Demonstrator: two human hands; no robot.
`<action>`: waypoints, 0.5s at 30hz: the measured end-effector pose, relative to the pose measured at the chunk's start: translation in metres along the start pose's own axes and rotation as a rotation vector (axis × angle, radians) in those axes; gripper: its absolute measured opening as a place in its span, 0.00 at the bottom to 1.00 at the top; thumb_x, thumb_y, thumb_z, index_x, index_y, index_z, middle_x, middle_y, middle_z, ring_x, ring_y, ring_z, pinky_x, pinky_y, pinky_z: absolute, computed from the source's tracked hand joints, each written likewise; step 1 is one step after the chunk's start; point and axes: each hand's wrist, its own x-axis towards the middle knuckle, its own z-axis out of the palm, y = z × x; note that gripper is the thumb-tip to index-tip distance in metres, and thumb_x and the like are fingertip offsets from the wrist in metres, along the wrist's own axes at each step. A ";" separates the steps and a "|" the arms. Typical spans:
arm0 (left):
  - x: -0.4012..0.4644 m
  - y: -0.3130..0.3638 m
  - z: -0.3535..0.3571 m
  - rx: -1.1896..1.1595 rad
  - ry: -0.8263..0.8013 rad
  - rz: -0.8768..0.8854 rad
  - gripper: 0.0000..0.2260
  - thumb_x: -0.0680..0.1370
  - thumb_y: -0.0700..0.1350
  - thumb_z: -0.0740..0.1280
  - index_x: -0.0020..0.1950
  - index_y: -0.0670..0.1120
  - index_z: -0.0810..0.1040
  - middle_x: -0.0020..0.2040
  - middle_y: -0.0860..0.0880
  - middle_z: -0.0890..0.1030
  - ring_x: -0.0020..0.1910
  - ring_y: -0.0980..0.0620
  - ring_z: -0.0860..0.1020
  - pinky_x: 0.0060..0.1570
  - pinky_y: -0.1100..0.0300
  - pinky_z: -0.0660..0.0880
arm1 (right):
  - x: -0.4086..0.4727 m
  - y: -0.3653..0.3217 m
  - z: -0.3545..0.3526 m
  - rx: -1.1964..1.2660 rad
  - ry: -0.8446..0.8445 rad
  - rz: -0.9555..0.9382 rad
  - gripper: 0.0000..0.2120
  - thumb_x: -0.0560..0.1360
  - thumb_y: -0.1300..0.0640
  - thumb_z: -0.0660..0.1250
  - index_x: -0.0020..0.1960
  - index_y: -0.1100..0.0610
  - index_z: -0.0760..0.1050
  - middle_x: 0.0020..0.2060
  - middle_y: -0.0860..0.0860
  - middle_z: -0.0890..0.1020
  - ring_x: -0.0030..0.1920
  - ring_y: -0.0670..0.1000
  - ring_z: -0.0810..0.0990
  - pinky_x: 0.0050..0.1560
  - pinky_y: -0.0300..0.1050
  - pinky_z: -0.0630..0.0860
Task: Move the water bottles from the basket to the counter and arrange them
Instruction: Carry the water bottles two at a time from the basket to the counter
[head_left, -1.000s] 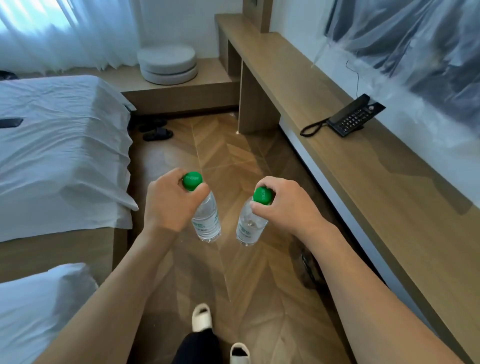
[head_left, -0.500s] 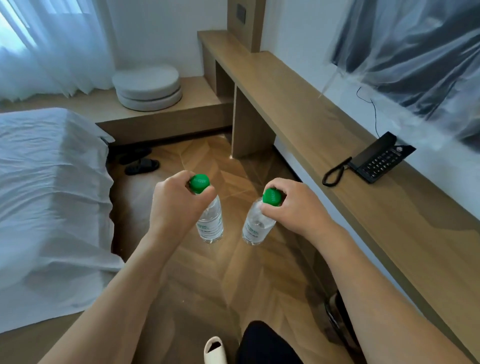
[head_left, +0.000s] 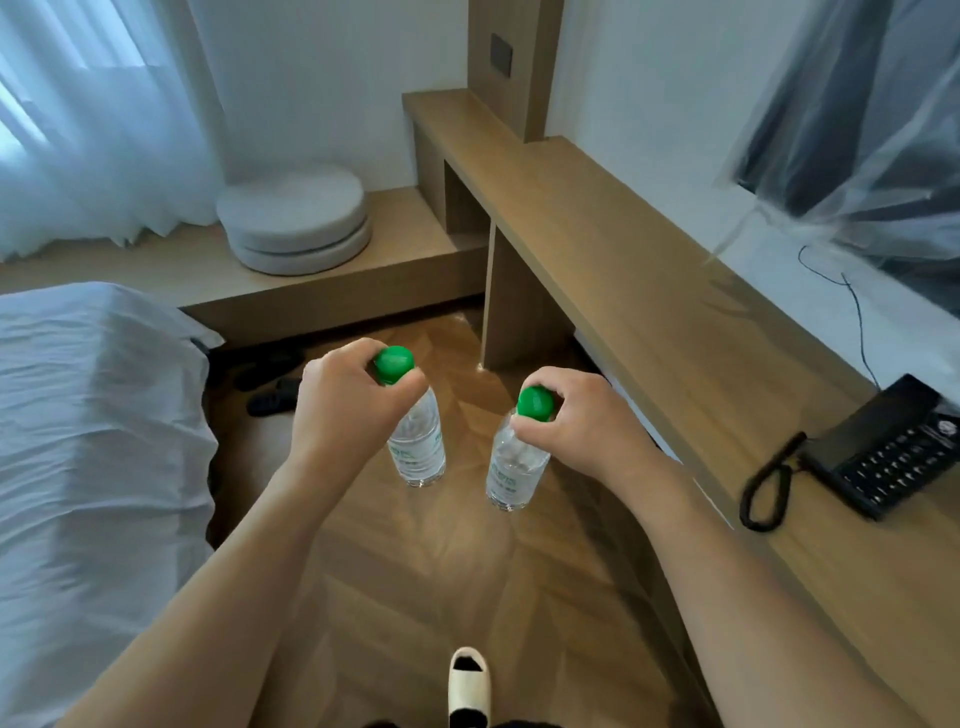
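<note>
I carry two clear water bottles with green caps above the wooden floor. My left hand (head_left: 347, 410) grips the left bottle (head_left: 418, 449) by its neck, just under the cap. My right hand (head_left: 579, 422) grips the right bottle (head_left: 514, 475) the same way. Both bottles hang upright, side by side and apart. The long wooden counter (head_left: 613, 260) runs along the wall to my right, at some distance from both hands. No basket is in view.
A black telephone (head_left: 883, 447) with a coiled cord lies on the counter at the right. A white bed (head_left: 88, 426) fills the left. Two round grey cushions (head_left: 296, 218) sit on a low bench at the back. Dark slippers (head_left: 272, 395) lie by the bed.
The view has advanced along the room and the phone now sits further right and lower. Both hands still hold their bottles in the same pose.
</note>
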 end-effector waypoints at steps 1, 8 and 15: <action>0.020 0.000 0.004 -0.007 0.007 0.002 0.05 0.69 0.47 0.73 0.40 0.46 0.81 0.31 0.51 0.78 0.32 0.53 0.76 0.33 0.61 0.72 | 0.020 -0.001 -0.003 -0.004 -0.003 -0.004 0.07 0.69 0.47 0.70 0.45 0.48 0.77 0.38 0.43 0.79 0.42 0.47 0.79 0.44 0.50 0.81; 0.156 -0.018 0.036 -0.035 0.017 0.002 0.07 0.69 0.48 0.72 0.42 0.45 0.82 0.31 0.50 0.78 0.33 0.50 0.77 0.34 0.53 0.75 | 0.158 -0.004 -0.012 -0.012 0.026 0.010 0.08 0.70 0.46 0.71 0.46 0.48 0.77 0.38 0.43 0.79 0.41 0.47 0.79 0.42 0.48 0.81; 0.309 -0.040 0.079 -0.055 -0.049 0.072 0.06 0.70 0.48 0.73 0.42 0.46 0.82 0.32 0.52 0.78 0.32 0.53 0.75 0.29 0.66 0.68 | 0.305 -0.002 -0.010 -0.007 0.043 0.084 0.07 0.71 0.47 0.72 0.46 0.48 0.77 0.38 0.44 0.80 0.42 0.48 0.80 0.44 0.52 0.83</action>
